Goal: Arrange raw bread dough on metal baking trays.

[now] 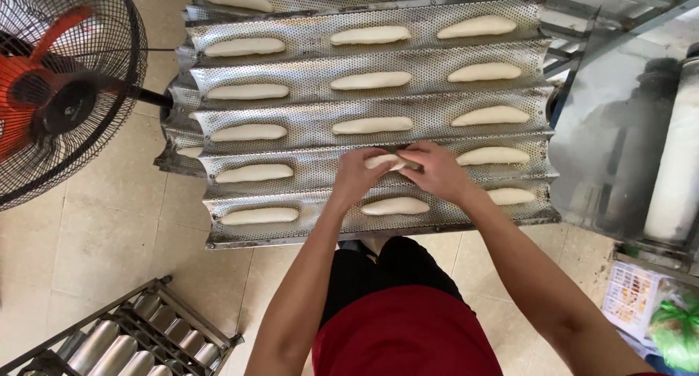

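Both hands gripping dough piece, over perforated tray

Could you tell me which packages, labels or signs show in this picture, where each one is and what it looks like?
Printed package: lower right corner, on the floor beside the machine; flat, white with small coloured pictures.
Green plastic bag: far lower right, right of the printed package; crumpled, bright green.
Fan hub label: centre of the fan at upper left; small, on a round black hub.
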